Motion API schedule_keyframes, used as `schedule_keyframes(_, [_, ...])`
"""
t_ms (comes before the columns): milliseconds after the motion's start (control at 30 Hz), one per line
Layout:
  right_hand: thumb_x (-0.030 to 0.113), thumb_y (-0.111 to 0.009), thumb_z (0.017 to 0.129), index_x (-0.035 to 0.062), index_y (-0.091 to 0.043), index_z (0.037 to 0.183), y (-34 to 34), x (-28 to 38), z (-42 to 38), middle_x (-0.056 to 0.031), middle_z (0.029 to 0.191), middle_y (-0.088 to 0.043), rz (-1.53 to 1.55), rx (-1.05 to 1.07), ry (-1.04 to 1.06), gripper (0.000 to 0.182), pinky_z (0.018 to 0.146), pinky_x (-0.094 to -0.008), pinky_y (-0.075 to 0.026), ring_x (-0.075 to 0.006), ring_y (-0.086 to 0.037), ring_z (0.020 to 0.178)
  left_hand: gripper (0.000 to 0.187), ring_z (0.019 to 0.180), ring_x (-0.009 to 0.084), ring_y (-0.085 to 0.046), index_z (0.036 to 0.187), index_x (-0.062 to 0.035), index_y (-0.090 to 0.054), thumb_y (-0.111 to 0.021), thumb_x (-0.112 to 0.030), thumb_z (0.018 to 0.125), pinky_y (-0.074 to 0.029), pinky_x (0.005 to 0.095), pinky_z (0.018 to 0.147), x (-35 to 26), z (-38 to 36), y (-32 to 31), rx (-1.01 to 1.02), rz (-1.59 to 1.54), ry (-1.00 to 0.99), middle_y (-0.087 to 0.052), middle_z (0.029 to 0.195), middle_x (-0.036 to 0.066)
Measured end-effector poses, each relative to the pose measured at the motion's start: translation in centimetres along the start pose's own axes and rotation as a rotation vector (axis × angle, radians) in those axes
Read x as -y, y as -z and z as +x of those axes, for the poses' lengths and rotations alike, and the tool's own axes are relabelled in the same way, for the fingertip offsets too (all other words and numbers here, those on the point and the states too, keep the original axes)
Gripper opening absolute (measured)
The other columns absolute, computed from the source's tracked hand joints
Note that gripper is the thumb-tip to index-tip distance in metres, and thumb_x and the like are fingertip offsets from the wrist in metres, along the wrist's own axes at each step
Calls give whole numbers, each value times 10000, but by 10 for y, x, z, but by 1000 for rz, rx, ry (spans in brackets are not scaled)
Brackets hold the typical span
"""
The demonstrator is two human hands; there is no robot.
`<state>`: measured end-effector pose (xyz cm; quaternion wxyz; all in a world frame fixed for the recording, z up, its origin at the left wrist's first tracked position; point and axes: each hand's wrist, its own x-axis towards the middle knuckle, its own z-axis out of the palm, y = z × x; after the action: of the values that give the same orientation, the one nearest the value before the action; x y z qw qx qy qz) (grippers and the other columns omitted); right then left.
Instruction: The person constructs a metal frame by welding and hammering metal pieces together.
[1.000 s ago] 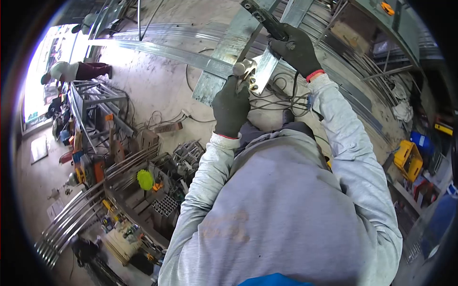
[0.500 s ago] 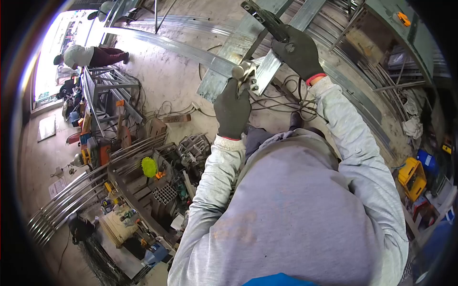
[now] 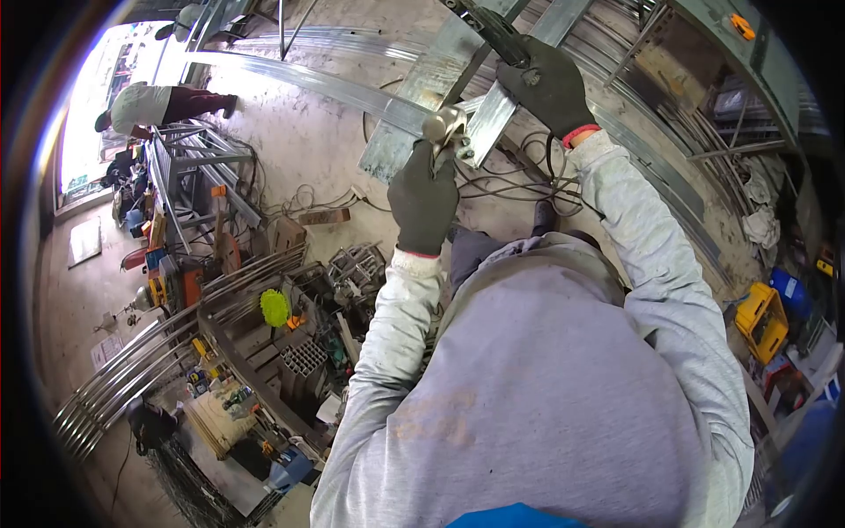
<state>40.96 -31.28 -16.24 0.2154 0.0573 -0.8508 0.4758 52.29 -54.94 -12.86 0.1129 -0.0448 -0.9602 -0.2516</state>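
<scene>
My left hand [image 3: 423,202], in a dark glove, is closed on a shiny metal fitting with a round end [image 3: 440,128], whose exact kind I cannot make out. The fitting rests at the edge of a flat grey metal plate [image 3: 396,145], where a long silvery channel [image 3: 308,82] comes in from the left. My right hand [image 3: 550,91], also gloved, grips a black tool [image 3: 489,32] that points up and left. Beneath that hand lies a second metal bar [image 3: 491,123], set at a slant.
Another person [image 3: 154,106] bends near a metal frame [image 3: 198,163] at the upper left. Cables [image 3: 528,185] lie on the floor below the bars. A scrap bin [image 3: 255,352] and steel tubes [image 3: 97,400] stand lower left, a yellow case [image 3: 761,323] at right.
Both my hands have shifted slightly left in view, along with the bars. The other person's torso and arm have changed position a little at the upper left.
</scene>
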Motion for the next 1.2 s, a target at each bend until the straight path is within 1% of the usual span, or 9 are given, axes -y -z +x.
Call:
schedule_keyframes(333, [386, -772, 875, 89, -763, 1233, 4, 5, 1, -172, 973, -779, -60, 66, -21, 465, 821, -453, -580, -358, -753, 895, 252, 782, 441, -714, 1159, -61, -718, -767, -183, 943, -531, 517, 667, -10, -14, 2, -22, -81, 68, -727, 852, 204])
schedule_keyframes(400, [393, -771, 876, 89, -762, 1227, 6, 5, 2, -174, 973, -778, -25, 46, -4, 464, 818, -455, -579, -360, -752, 890, 245, 779, 440, -713, 1160, -62, -718, -760, -185, 953, -529, 516, 664, -4, -12, -1, -19, -5, 11, -727, 854, 201])
schedule_keyframes(500, [393, -768, 877, 92, -762, 1222, 8, 6, 4, -170, 972, -778, -14, 111, -108, 457, 819, -455, -580, -360, -752, 890, 240, 786, 440, -717, 1148, -58, -717, -762, -194, 955, -535, 516, 672, -6, -14, -5, -34, -55, 27, -728, 855, 204])
schedule_keyframes(633, [384, -772, 883, 96, -762, 1220, 6, 6, 3, -165, 959, -777, -68, 114, -84, 444, 815, -451, -578, -352, -753, 886, 228, 785, 444, -718, 1121, -51, -711, -763, -199, 956, -540, 514, 670, -5, -14, -4, -43, -6, 35, -726, 850, 207])
schedule_keyframes(700, [379, -776, 886, 96, -763, 1219, 7, 6, 5, -163, 953, -776, -82, 101, -95, 437, 811, -450, -576, -349, -752, 881, 238, 784, 454, -716, 1123, -44, -713, -768, -200, 951, -540, 515, 666, -5, -17, -8, -92, -107, 0, -731, 865, 214])
schedule_keyframes(833, [379, -775, 896, 91, -765, 1212, 6, 6, 2, -166, 951, -774, -22, 63, -8, 427, 807, -446, -575, -350, -750, 880, 239, 778, 465, -710, 1125, -46, -715, -765, -207, 955, -535, 522, 659, -4, -14, -3, -33, -28, 56, -732, 870, 216])
schedule_keyframes(933, [378, -779, 897, 90, -763, 1220, 6, 4, 2, -165, 954, -776, -11, 61, 1, 433, 808, -443, -576, -350, -751, 880, 224, 776, 486, -683, 1076, -45, -707, -704, -257, 1004, -517, 518, 654, -6, -13, -3, -46, -80, 39, -703, 841, 254])
schedule_keyframes(1100, [384, -782, 892, 89, -759, 1230, 5, 1, 6, -163, 963, -782, -102, 106, -65, 449, 807, -442, -580, -349, -755, 870, 238, 802, 461, -711, 1118, -42, -708, -762, -211, 959, -533, 514, 677, -1, -16, -4, -47, -72, 3, -722, 860, 229])
schedule_keyframes(1200, [390, -782, 888, 89, -759, 1237, 5, 1, 2, -165, 965, -786, -41, 36, 30, 461, 807, -442, -584, -350, -761, 870, 243, 798, 455, -713, 1117, -36, -707, -770, -203, 954, -538, 504, 673, 0, -18, 3, -6, -55, 12, -728, 869, 222])
